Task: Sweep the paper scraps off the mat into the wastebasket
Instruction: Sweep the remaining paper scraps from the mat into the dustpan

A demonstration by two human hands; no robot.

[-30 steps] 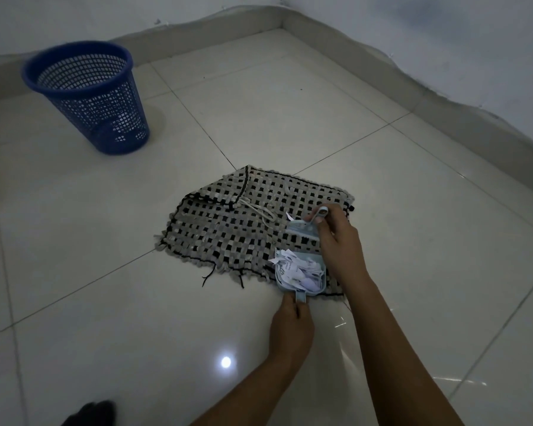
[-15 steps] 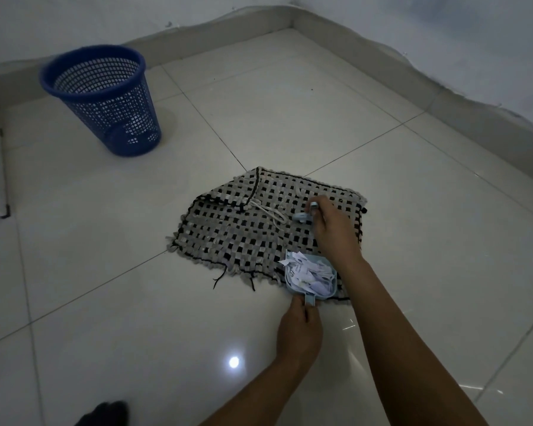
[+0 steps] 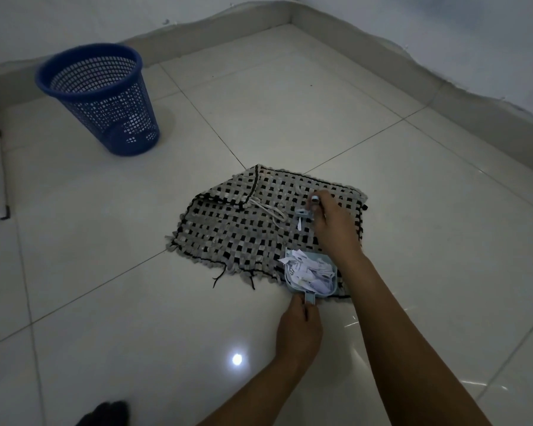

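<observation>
Scraps (image 3: 310, 272) unchanged in dustpan (image 3: 328, 292); brush (image 3: 305, 213) seemingly shifted back.

Both your bare forearms reach forward and down from the lower right. Your right hand (image 3: 333, 224), stretched farther out with its back facing up, curls its fingers (image 3: 316, 200) around a small brush (image 3: 305, 213). Your left hand (image 3: 299, 330), nearer your body, pinches the handle of a small dustpan (image 3: 330, 289), knuckles upward.

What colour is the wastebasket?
Dark blue mesh wastebasket, seen clearly in the head view.
</observation>
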